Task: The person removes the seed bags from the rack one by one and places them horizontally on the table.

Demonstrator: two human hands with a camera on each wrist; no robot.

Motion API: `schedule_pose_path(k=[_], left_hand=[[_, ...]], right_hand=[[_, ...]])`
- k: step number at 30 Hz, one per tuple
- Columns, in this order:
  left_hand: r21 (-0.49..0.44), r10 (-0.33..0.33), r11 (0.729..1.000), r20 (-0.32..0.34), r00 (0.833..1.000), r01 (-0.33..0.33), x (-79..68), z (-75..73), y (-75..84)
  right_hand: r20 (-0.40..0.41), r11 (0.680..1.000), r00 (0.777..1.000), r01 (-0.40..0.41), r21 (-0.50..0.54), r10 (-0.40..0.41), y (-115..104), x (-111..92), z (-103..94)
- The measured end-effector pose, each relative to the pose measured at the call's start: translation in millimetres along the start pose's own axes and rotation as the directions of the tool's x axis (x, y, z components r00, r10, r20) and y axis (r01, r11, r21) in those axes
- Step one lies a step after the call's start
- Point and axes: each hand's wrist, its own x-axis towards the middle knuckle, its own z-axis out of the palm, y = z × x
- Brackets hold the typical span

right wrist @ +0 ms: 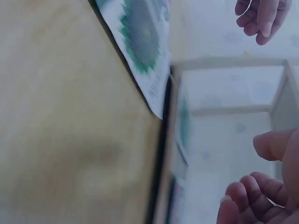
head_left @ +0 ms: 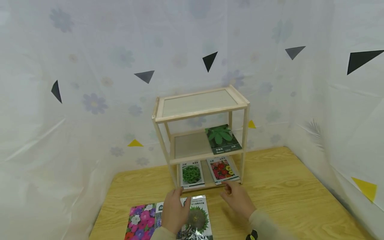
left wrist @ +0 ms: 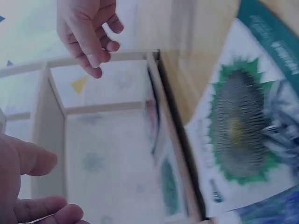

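Observation:
My left hand (head_left: 174,211) hovers over the seed packets at the shelf's front left, thumb and fingers apart, nothing between them. To its right, my right hand (head_left: 239,200) is near the bottom shelf's front edge with fingers loosely bent and empty. Beneath the left hand lies a packet with a spiky green flower head (head_left: 198,218); a packet of pink and purple flowers (head_left: 140,221) is further left, and another packet between them is mostly covered. On the bottom shelf are a green-leaf packet (head_left: 192,175) and a red-and-yellow flower packet (head_left: 222,169).
A small three-tier wooden rack (head_left: 200,116) stands at the back of the wood-grain table (head_left: 270,180). Its middle tier carries a dark green leaf packet (head_left: 222,138) at the right. Behind hangs a pale patterned curtain (head_left: 105,66).

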Motion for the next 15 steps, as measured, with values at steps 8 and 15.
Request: schedule_pose_path(k=[8, 15], left_hand=[[0.001, 0.248, 0.968, -0.086, 0.965, -0.249, 45.6, -21.7, 28.5], [0.031, 0.367, 0.93, -0.019, 0.93, -0.366, 83.2, -26.9, 54.2]], right_hand=[[-0.272, 0.946, 0.924, 0.198, -0.259, -0.268, -21, 25, -58.3], [-0.317, 0.824, 0.794, 0.366, -0.432, -0.519, -30, 51, -82.7]])
